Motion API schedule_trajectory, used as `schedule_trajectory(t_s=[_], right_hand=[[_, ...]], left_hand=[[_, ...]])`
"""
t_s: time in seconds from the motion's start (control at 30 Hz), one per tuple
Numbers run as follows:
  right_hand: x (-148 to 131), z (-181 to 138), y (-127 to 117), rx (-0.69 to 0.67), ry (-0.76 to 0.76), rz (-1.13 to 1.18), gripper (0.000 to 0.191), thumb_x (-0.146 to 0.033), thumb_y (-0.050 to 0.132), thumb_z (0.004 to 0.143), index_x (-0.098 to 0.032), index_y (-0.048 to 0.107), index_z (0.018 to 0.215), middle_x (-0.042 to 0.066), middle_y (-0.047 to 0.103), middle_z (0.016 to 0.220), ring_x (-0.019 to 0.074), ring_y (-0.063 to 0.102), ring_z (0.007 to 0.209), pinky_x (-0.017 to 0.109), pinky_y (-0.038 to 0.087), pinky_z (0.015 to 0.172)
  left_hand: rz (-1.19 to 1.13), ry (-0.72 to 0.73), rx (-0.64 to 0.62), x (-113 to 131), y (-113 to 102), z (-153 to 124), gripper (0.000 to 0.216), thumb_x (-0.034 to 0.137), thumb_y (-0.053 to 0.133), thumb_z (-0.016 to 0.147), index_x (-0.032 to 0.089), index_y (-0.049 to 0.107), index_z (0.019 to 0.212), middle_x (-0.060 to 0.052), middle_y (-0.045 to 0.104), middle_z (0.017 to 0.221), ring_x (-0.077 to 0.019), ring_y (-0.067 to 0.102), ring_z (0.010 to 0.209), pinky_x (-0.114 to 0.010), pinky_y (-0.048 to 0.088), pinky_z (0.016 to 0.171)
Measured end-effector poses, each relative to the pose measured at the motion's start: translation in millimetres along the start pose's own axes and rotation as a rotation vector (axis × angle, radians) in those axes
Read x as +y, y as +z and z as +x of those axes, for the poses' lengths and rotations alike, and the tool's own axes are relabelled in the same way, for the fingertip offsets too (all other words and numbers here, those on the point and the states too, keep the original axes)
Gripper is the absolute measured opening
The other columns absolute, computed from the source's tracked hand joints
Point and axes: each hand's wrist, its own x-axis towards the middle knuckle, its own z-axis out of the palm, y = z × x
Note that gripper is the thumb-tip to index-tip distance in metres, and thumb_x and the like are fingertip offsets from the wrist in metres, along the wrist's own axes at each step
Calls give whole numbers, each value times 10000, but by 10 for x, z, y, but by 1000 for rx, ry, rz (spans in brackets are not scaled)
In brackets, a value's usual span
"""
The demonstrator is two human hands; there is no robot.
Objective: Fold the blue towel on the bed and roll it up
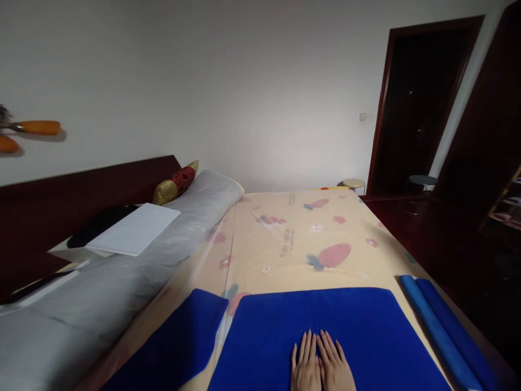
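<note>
A blue cloth point(325, 315) lies spread flat on the bed point(293, 239), near its front edge. My left hand point(305, 365) and my right hand point(335, 363) rest side by side on the cloth, palms down, fingers stretched out and touching each other at the thumbs' side. Neither hand holds anything. A second blue cloth point(179, 342) lies to the left, partly over the bed's sheet. A rolled blue cloth point(443, 326) lies along the bed's right edge.
The sheet is pale yellow with a fruit print. A long grey bolster point(134, 266) runs along the dark wooden headboard point(61, 201), with a white board point(134, 231) and a red-and-gold cushion point(176, 182) on it. Two stools point(353, 184) stand by a dark doorway point(419, 108).
</note>
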Motion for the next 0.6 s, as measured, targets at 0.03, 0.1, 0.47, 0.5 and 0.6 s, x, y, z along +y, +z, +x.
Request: schedule_trajectory(t_s=[0.03,0.1,0.47,0.5,0.6], right_hand=[[8,2,12,0,-2,-9,525,-431,311,926,-412,99,1406,-28,273,1519,275,340,1394,556,390,1129],[2,5,16,-11,-11,-32,518,-436,300,928,-407,99,1404,-13,286,1510,283,354,1383,560,405,1117],[-116,4,-113,-16,51,-32,522,-478,288,922,-422,85,1399,8,229,1524,289,283,1405,638,324,1132],[-117,4,-125,-8,71,-39,525,-497,295,915,-423,107,1400,15,223,1525,291,282,1406,642,319,1130],[-57,-27,-190,15,133,-63,553,-568,313,889,-416,177,1403,27,233,1526,297,291,1406,649,307,1125]], left_hand=[[-23,-10,-13,15,-27,4,562,385,316,879,438,79,1386,103,260,1560,-212,254,1466,-549,244,1259],[-53,-27,-35,50,-74,2,562,482,329,873,457,73,1372,108,266,1556,-213,246,1467,-543,229,1265],[-10,-7,-5,41,-34,-19,564,470,318,876,435,61,1376,79,276,1558,-240,253,1463,-561,250,1255],[-9,-4,-5,14,-10,-11,566,444,323,876,441,61,1378,87,271,1557,-233,253,1463,-558,252,1254],[-11,7,-1,-52,44,12,570,357,292,878,455,55,1387,116,249,1560,-202,256,1464,-544,264,1250]])
